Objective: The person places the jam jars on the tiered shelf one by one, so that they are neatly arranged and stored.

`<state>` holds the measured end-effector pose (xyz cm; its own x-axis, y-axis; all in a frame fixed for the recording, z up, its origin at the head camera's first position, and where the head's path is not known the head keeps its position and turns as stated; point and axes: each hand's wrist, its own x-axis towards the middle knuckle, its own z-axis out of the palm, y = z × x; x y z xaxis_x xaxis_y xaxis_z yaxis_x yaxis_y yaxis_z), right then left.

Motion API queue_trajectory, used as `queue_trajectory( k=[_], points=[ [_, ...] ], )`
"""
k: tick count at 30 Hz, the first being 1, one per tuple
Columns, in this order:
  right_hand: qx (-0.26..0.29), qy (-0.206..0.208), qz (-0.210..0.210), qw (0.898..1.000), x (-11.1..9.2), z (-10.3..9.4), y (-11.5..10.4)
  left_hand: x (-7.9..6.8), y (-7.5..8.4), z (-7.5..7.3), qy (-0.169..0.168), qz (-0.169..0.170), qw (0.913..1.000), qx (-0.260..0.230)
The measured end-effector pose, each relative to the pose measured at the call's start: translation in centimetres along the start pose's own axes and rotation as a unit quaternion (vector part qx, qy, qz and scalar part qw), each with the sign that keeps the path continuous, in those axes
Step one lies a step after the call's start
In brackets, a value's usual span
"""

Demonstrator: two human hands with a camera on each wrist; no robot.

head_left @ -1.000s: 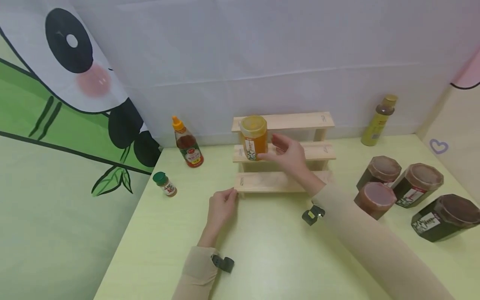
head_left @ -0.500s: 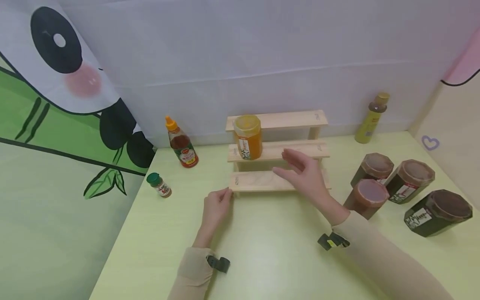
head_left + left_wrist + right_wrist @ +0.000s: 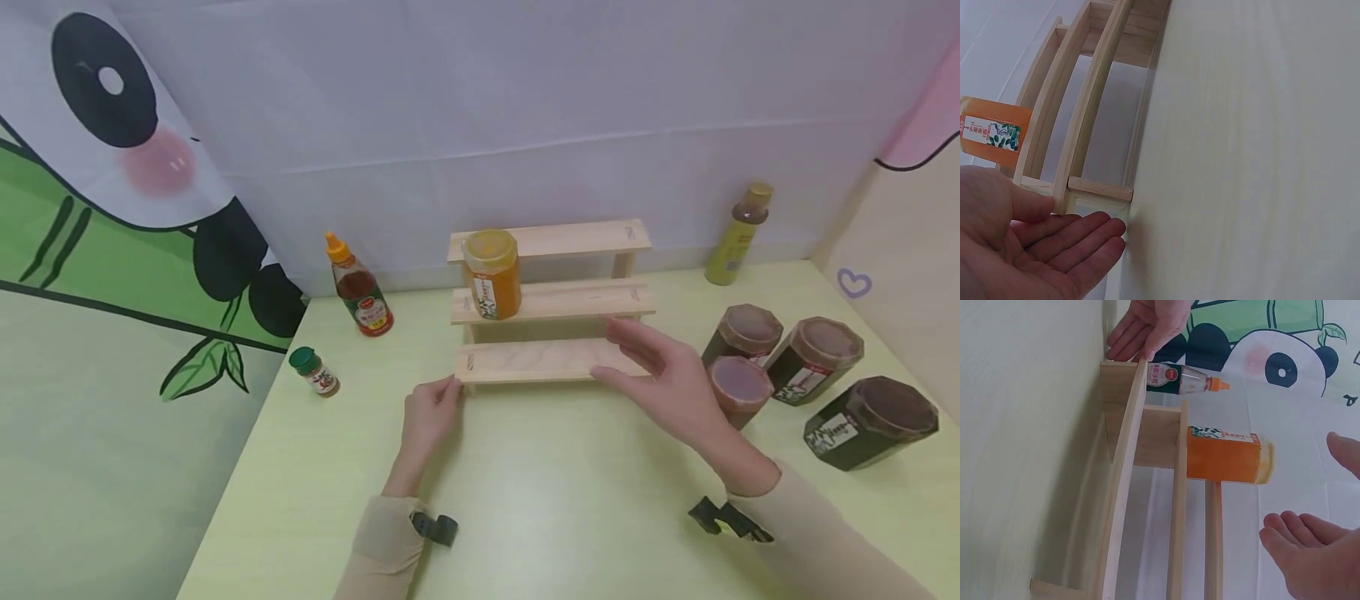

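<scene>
On the desk [image 3: 558, 500], rack [image 3: 551, 305]: three-tiered; likely light, stiff.
Right hand [image 3: 667, 383]: fingers parted, holding nothing, near bottom shelf [image 3: 532, 361].
Left hand [image 3: 429, 417]: thumb and index pinch rack's left front corner.
Amber jar [image 3: 504, 287]: upright, middle shelf [image 3: 585, 301], left end; likely heavy, slick; grasp round body.

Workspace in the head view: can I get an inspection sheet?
Surface: pale yellow-green tabletop, soft sheen
Job's things: three-tier wooden rack; amber jar upright on its middle tier, left end; four darker jars at right
Clutter: orange-capped bottle and green-capped shaker left of the rack; yellow bottle to its right
Grips: left hand touches the rack's front left corner; right hand holds nothing
Cables: nothing seen
Surroundings: white backdrop with cartoon panda at left
</scene>
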<state>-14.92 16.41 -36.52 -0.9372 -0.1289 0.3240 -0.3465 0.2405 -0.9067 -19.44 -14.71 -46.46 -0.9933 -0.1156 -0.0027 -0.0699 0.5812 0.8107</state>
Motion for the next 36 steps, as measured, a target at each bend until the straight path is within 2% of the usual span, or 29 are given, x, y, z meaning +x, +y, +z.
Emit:
queue_trajectory(
  k=[6,12,24,32,36],
  points=[
    [-0.016,-0.013,0.000,1.000,-1.7,-1.6,-0.5,0.1,0.2,0.0,0.002,0.004,1.0000,-0.002],
    [-0.043,0.000,-0.008,0.999,-2.6,-3.0,-0.6,0.0,0.1,-0.1,0.001,0.007,1.0000,-0.001],
    [-0.096,0.063,0.024,0.993,-4.3,-6.9,0.1,0.0,0.0,-0.1,0.000,0.001,1.0000,-0.004],
    [-0.164,0.146,0.046,0.974,-6.2,-9.4,-0.1,0.0,0.1,0.0,-0.004,-0.011,0.9999,0.000],
    [-0.155,0.180,0.034,0.971,-6.7,-11.0,0.6,0.0,0.1,0.1,-0.003,-0.017,0.9998,-0.001]
  ],
)
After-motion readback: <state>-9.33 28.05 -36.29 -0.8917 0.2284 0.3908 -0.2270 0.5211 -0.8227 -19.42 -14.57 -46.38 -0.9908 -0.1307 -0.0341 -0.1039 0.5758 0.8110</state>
